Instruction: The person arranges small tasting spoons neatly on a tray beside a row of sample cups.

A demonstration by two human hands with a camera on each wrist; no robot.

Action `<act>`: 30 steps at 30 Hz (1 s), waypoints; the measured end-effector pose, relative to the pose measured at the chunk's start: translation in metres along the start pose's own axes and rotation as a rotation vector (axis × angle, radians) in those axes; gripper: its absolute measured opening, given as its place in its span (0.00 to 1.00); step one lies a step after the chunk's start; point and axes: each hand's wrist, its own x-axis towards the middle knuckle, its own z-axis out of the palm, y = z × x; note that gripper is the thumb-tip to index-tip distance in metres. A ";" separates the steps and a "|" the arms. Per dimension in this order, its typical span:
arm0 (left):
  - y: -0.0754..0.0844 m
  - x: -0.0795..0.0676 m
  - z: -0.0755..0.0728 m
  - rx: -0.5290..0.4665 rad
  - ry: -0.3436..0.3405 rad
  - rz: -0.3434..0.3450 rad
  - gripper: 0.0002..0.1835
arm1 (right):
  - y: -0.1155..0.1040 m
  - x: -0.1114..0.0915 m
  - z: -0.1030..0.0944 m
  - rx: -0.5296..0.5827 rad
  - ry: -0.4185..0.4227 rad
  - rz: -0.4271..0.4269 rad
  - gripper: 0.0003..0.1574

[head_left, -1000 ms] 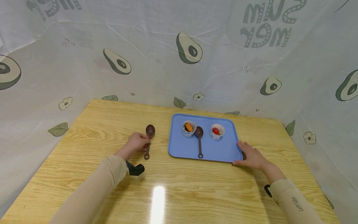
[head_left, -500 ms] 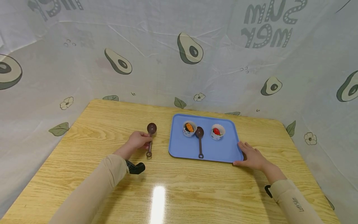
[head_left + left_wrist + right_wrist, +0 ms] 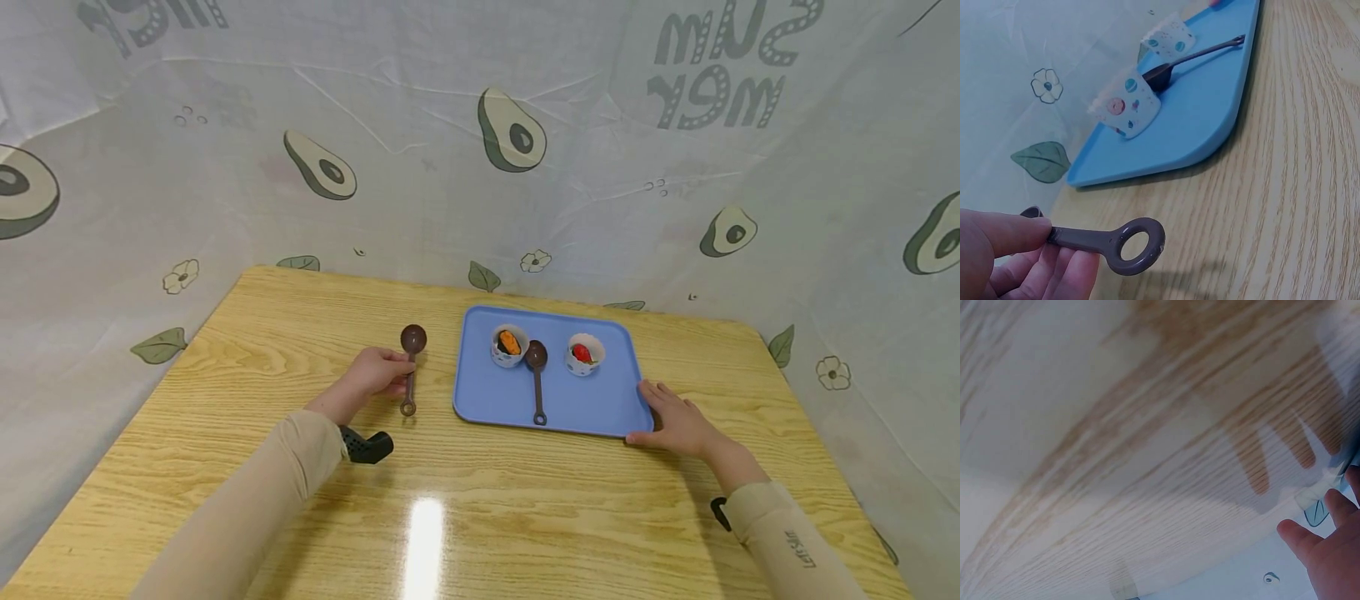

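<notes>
My left hand (image 3: pixel 377 374) pinches the handle of a brown plastic spoon (image 3: pixel 413 340) just left of the tray. The spoon's bowl points away from me, and its ring-shaped handle end (image 3: pixel 1135 246) sticks out past my fingers in the left wrist view. At the front right corner of the blue tray (image 3: pixel 495 404), my right hand (image 3: pixel 678 423) touches the edge with thumb and extended fingers. A second brown spoon (image 3: pixel 537 383) lies on the tray between two small patterned cups. The left cup (image 3: pixel 507 358) holds an orange-and-black piece (image 3: pixel 509 342), the right cup (image 3: pixel 581 367) a red piece (image 3: pixel 581 354).
The tray sits on a wood-grain table (image 3: pixel 480 492) toward its far side. Behind and beside the table hangs a pale cloth (image 3: pixel 420 192) printed with avocados, leaves and flowers. A bright light reflection (image 3: pixel 423 542) shows on the tabletop near the front.
My left hand has moved the held spoon a little to the right and away from me, and the spoon now stands more upright in view. The right hand has stayed at the tray corner.
</notes>
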 end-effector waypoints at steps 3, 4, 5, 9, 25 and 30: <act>0.001 0.001 0.001 -0.002 -0.001 0.004 0.19 | 0.000 0.000 0.000 -0.004 0.003 -0.003 0.65; 0.001 0.001 0.001 -0.006 -0.001 0.003 0.19 | 0.000 0.000 0.000 -0.004 0.003 -0.002 0.65; 0.002 0.001 0.002 -0.010 -0.001 0.001 0.19 | 0.000 0.000 0.000 -0.006 0.003 -0.003 0.65; 0.002 0.003 0.003 -0.024 -0.010 -0.003 0.19 | 0.000 -0.001 0.001 -0.007 0.003 -0.002 0.65; 0.015 0.001 0.012 -0.047 -0.036 0.006 0.19 | -0.003 -0.003 -0.001 -0.014 -0.007 -0.008 0.66; 0.018 0.001 0.015 -0.058 -0.045 0.006 0.19 | -0.003 -0.003 -0.002 -0.019 0.002 -0.013 0.66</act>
